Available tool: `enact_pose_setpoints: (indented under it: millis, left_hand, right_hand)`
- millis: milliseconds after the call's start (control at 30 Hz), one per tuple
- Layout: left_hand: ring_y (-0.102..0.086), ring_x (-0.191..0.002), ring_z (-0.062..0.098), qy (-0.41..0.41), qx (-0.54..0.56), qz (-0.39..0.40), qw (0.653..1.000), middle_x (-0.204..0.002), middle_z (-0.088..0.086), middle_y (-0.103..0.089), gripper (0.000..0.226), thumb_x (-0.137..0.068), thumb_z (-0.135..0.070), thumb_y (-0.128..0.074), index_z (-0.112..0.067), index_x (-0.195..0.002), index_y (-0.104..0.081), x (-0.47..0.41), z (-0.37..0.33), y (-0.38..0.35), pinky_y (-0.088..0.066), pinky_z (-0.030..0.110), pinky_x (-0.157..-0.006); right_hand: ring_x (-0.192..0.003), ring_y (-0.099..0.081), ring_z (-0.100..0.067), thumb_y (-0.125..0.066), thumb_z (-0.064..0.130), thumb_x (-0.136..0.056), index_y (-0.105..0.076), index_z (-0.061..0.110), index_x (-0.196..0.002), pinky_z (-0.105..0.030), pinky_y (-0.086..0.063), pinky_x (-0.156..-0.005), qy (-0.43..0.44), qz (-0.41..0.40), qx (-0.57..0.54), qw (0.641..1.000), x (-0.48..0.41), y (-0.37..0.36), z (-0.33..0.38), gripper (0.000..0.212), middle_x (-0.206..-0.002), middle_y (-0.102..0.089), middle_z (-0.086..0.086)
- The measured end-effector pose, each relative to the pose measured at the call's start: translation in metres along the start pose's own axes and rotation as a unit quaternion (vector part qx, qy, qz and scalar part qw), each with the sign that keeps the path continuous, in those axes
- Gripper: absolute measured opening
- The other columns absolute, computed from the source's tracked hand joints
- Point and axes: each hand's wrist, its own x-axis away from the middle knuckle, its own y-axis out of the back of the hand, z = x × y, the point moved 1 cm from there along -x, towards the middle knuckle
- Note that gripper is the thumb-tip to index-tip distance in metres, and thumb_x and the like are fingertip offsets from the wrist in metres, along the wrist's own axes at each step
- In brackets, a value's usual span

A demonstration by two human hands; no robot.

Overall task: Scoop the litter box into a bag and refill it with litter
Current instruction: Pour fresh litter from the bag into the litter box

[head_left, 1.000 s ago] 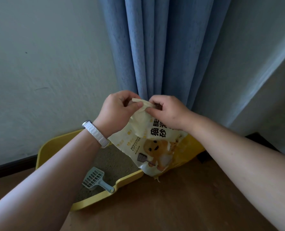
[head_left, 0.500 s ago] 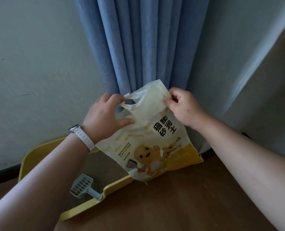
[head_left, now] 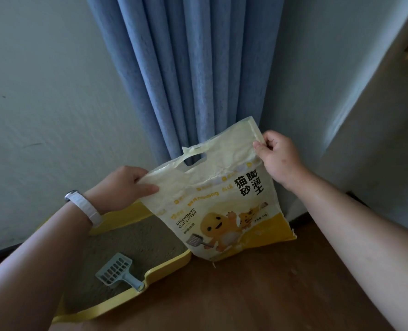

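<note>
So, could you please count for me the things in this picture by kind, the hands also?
hands: 2 (left hand, right hand, both pinching the bag)
litter bag: 1
litter box: 1
scoop: 1
curtain: 1
wristband: 1
Total: 7

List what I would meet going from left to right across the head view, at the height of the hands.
white wristband → left hand → cat litter bag → right hand. The scoop lies below the left hand, so I leave it out.
</note>
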Motion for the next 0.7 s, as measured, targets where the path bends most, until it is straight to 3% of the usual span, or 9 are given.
enact_pose_setpoints:
  millis: [133,267,333,400,600,700]
  left_hand:
    - [-0.067,-0.075,0.021,0.005,0.08,-0.051,0.995,-0.079,0.002,-0.072,0.014,-0.086,-0.035,-0.069,-0.021,-0.083,-0.072,0.004,-0.009,0.0,-0.054,0.038,-0.07]
    - [-0.06,-0.057,0.005,-0.014,0.181,-0.142,0.973,-0.065,-0.005,-0.069,0.013,-0.083,-0.033,-0.073,-0.02,-0.08,-0.072,0.005,-0.032,0.008,-0.046,0.023,-0.055]
    - [-0.061,-0.057,0.002,-0.026,0.243,-0.17,0.955,-0.066,-0.008,-0.071,0.011,-0.081,-0.029,-0.075,-0.019,-0.079,-0.073,0.007,-0.043,0.018,-0.049,0.02,-0.056]
    - [-0.066,-0.064,0.01,-0.033,0.288,-0.195,0.937,-0.072,-0.003,-0.073,0.011,-0.079,-0.026,-0.078,-0.015,-0.078,-0.074,0.009,-0.052,0.032,-0.053,0.027,-0.062]
    - [-0.059,-0.051,0.005,-0.043,0.378,-0.287,0.879,-0.057,-0.008,-0.067,0.013,-0.075,-0.011,-0.08,-0.009,-0.072,-0.067,0.021,-0.065,0.091,-0.046,0.017,-0.05]
    - [-0.064,-0.058,0.008,-0.052,0.394,-0.319,0.86,-0.063,-0.007,-0.069,0.012,-0.074,-0.007,-0.08,-0.007,-0.076,-0.068,0.035,-0.06,0.123,-0.05,0.019,-0.055]
  right_hand:
    - [-0.06,-0.045,-0.019,-0.057,0.02,-0.096,-0.049,0.0,-0.076,-0.037,-0.042,-0.056,0.005,-0.018,-0.005,1.0,0.0,0.009,0.01,0.029,-0.067,-0.052,-0.014]
    - [-0.059,-0.035,-0.012,-0.057,0.018,-0.094,-0.042,-0.001,-0.072,-0.03,-0.031,-0.056,0.036,-0.09,-0.019,0.995,-0.004,0.028,0.038,0.032,-0.063,-0.039,-0.002]
    - [-0.058,-0.035,-0.01,-0.057,0.018,-0.094,-0.044,-0.002,-0.074,-0.029,-0.03,-0.054,0.057,-0.115,-0.023,0.991,-0.003,0.035,0.059,0.032,-0.064,-0.04,-0.003]
    - [-0.059,-0.038,-0.009,-0.056,0.019,-0.094,-0.047,-0.004,-0.076,-0.028,-0.033,-0.054,0.082,-0.126,-0.029,0.988,-0.002,0.037,0.083,0.03,-0.066,-0.044,-0.004]
    - [-0.061,-0.047,-0.021,-0.055,0.018,-0.096,-0.05,-0.003,-0.079,-0.032,-0.041,-0.056,0.136,-0.121,-0.068,0.981,0.004,0.024,0.155,0.028,-0.071,-0.055,-0.019]
    - [-0.061,-0.046,-0.011,-0.056,0.018,-0.096,-0.052,-0.002,-0.08,-0.028,-0.042,-0.057,0.149,-0.124,-0.09,0.977,0.001,0.012,0.188,0.026,-0.069,-0.054,-0.009]
